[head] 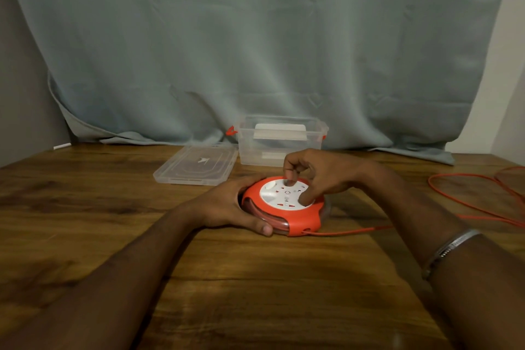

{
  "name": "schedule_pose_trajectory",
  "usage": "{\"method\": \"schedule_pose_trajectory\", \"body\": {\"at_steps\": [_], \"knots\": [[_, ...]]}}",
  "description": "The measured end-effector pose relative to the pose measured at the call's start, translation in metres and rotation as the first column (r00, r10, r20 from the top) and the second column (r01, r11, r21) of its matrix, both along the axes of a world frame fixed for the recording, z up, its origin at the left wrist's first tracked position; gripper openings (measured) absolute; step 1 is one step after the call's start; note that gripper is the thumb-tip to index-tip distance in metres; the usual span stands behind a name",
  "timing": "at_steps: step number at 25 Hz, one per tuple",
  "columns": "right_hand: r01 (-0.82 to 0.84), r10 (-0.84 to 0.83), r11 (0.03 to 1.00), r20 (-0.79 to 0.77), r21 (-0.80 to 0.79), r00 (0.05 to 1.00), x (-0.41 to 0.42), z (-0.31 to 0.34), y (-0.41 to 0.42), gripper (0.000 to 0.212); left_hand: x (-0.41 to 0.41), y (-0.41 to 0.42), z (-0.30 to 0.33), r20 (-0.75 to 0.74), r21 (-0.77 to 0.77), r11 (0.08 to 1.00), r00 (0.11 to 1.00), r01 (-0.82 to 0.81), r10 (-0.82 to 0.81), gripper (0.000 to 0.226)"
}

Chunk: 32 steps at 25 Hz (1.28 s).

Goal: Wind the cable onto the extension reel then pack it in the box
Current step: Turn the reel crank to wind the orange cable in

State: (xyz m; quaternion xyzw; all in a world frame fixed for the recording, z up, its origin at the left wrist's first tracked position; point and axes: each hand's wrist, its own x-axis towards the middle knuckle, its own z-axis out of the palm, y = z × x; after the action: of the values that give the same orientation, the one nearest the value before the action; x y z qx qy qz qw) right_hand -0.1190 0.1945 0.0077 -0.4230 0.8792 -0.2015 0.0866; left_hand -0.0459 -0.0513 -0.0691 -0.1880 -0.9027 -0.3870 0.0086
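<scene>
At centre of the surface: the lines below run outward from here.
Reel: the red-and-white extension reel (285,204) lies flat on the wooden surface (85,221).
Left grip: the left hand (227,207) curls round the reel's left edge, thumb at its near rim.
Right grip: the right hand (315,173) has curled fingers pressing on the white top disc.
Cable: the red cable (468,207) leaves the reel's near right side and loops loosely to the right.
Box: the clear box (279,140) stands open behind the reel, its lid (196,165) flat just to its left.
Backdrop: a grey-blue curtain (255,37).
Wrist: a metal bangle (449,247) on the right forearm.
</scene>
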Motion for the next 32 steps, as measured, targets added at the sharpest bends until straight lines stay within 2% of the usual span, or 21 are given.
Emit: {"method": "schedule_pose_trajectory", "body": {"at_steps": [5, 9, 17, 22, 24, 26, 27, 29, 32], "knots": [[0.028, -0.027, 1.0, -0.061, 0.015, 0.998, 0.005, -0.004, -0.004, 0.032, -0.001, -0.001, -0.002, -0.009, 0.001, 1.0, 1.0, -0.011, 0.011, 0.113], [0.063, -0.056, 0.997, -0.162, 0.04, 0.985, 0.007, -0.007, -0.01, 0.04, -0.001, 0.0, -0.001, -0.009, 0.003, 1.0, 1.0, 0.02, -0.02, 0.093], [0.12, -0.105, 0.992, -0.263, 0.041, 0.959, 0.012, -0.008, -0.017, 0.05, -0.003, -0.001, -0.004, -0.018, 0.006, 1.0, 1.0, 0.015, -0.015, 0.103], [0.137, -0.115, 0.989, -0.322, 0.049, 0.94, 0.016, -0.01, -0.025, 0.05, -0.002, -0.001, -0.001, 0.031, 0.012, 1.0, 0.999, 0.013, -0.014, 0.087], [0.097, -0.09, 0.995, -0.285, 0.012, 0.954, 0.016, -0.008, -0.024, 0.038, -0.002, -0.002, -0.002, 0.03, 0.004, 1.0, 1.0, -0.003, 0.003, 0.096], [0.037, -0.046, 0.998, -0.179, -0.051, 0.983, 0.015, -0.006, -0.019, 0.012, -0.004, -0.002, -0.005, 0.015, 0.005, 1.0, 1.0, -0.016, 0.016, 0.116], [0.023, -0.031, 0.998, -0.138, -0.056, 0.99, 0.012, -0.005, -0.016, 0.019, -0.004, -0.003, -0.005, 0.015, 0.004, 1.0, 1.0, -0.017, 0.017, 0.121], [0.014, -0.013, 1.0, -0.1, 0.0, 0.995, 0.009, -0.004, -0.011, 0.041, -0.004, -0.003, -0.004, 0.032, -0.001, 1.0, 0.999, -0.017, 0.017, 0.114], [0.018, -0.017, 1.0, -0.026, 0.024, 1.0, 0.0, -0.004, -0.008, 0.049, -0.002, -0.002, -0.002, 0.041, -0.029, 0.999, 0.999, -0.029, 0.03, 0.105]]}}
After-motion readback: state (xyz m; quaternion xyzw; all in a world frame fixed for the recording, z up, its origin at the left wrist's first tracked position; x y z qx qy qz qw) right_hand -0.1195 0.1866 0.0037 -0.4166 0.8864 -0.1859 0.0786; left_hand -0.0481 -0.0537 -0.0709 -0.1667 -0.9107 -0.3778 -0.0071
